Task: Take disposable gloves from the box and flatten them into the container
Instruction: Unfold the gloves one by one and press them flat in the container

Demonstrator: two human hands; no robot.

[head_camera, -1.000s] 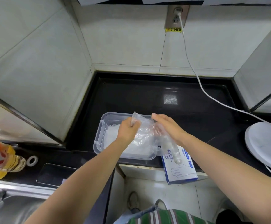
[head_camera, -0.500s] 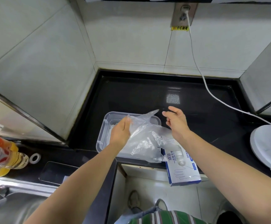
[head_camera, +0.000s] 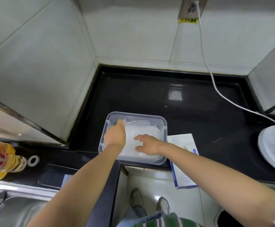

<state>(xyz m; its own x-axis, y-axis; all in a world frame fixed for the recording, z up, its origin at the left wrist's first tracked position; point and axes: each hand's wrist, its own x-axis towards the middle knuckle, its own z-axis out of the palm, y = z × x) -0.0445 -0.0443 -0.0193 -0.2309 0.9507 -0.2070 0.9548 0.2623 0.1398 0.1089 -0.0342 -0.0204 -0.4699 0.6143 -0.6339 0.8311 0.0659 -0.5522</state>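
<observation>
Together, hands (head_camera: 115,136) (head_camera: 147,145) palm-down on gloves (head_camera: 150,130) inside container (head_camera: 165,126).

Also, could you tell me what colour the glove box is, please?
The glove box is white with blue trim, clearest in the head view.

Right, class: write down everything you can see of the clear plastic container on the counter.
The container is a rectangular tub of clear plastic with rounded corners, a raised rim and no lid. It sits level at the front edge of the black counter, the glove box beside its right side. Thin translucent gloves lie inside. The left hand reaches into its far left corner; the right hand rests spread fingers on the gloves.
</observation>
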